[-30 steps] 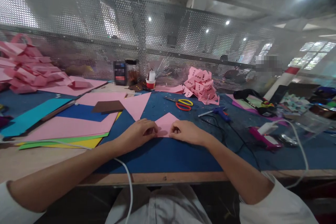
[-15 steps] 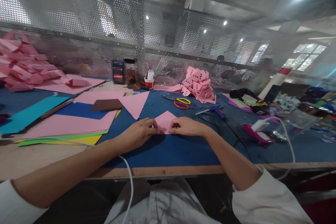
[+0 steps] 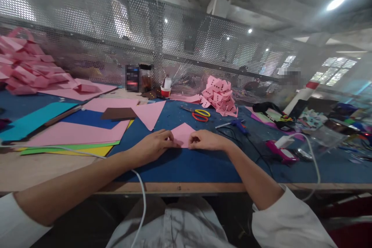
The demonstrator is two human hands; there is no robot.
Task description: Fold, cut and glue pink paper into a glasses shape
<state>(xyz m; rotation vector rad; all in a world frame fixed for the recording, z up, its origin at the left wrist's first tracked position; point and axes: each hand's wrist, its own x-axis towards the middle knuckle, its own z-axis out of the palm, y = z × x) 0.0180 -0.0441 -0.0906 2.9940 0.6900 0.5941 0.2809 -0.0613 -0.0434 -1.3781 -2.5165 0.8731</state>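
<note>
A small sheet of pink paper (image 3: 182, 133) lies on the blue table mat, one corner pointing away from me. My left hand (image 3: 159, 145) pinches its left side between thumb and fingers. At the opposite side my right hand (image 3: 205, 140) is closed the same way, fingertips at the paper's near edge. Both wrists rest low over the mat. The paper's side corners are hidden under my fingers. Just beyond it lie scissors (image 3: 200, 114) with one red and one yellow handle.
Coloured sheets (image 3: 78, 135) and a pink paper triangle (image 3: 151, 114) lie left. Pink dotted cutouts (image 3: 219, 95) are heaped at the back. A glue gun (image 3: 238, 126), a magenta power strip (image 3: 281, 153) and a white cable (image 3: 314, 170) are on the right. Another cable (image 3: 142, 197) crosses my left forearm.
The view has shifted slightly. Both hands keep their closed hold on the pink paper, with hardly any movement.
</note>
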